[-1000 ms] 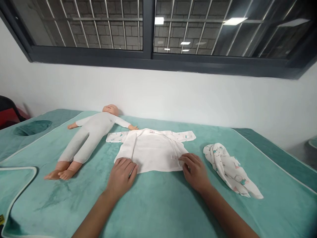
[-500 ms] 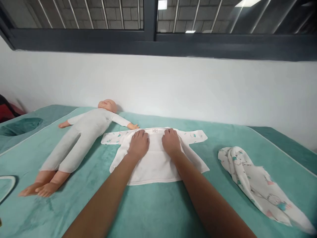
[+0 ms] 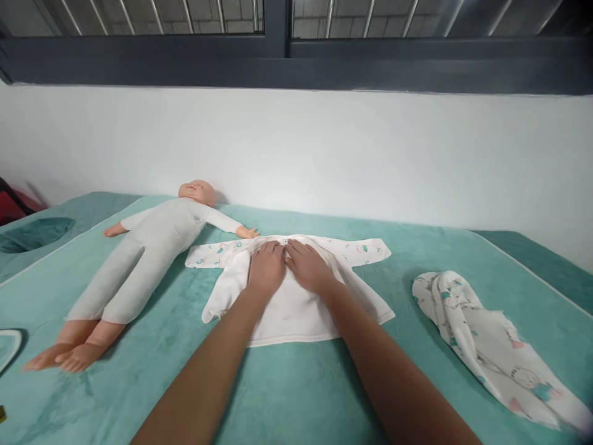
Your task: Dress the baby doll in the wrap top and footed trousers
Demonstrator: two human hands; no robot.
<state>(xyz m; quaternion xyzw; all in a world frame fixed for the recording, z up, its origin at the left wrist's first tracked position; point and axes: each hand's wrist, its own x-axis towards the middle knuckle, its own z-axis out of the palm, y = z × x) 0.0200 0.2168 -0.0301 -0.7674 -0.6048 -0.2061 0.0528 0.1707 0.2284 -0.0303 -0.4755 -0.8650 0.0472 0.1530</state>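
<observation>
A white baby shirt [image 3: 291, 318] with patterned sleeves lies spread out on the green cover. My left hand [image 3: 267, 266] is at its upper front, fingers closed on the cloth just below the neckline. Beside it, almost touching, my right hand [image 3: 308, 264] has its fingers closed on the other side of the front. Fabric bunches around both hands, and the fingertips hide part of the neckline. To the left lies a baby doll [image 3: 162, 232] in a white suit, face up, one hand close to the shirt's left sleeve.
A crumpled white patterned baby garment [image 3: 491, 352] lies on the right of the green cover [image 3: 287, 395]. Behind stands a white wall [image 3: 296, 148] below a dark window frame [image 3: 278, 68]. A white-edged object [image 3: 13, 340] shows at the left edge.
Both hands have moved toward each other and now nearly meet at the middle of the neckline. The shirt's front has drawn inward with them, and its lower left corner has creased.
</observation>
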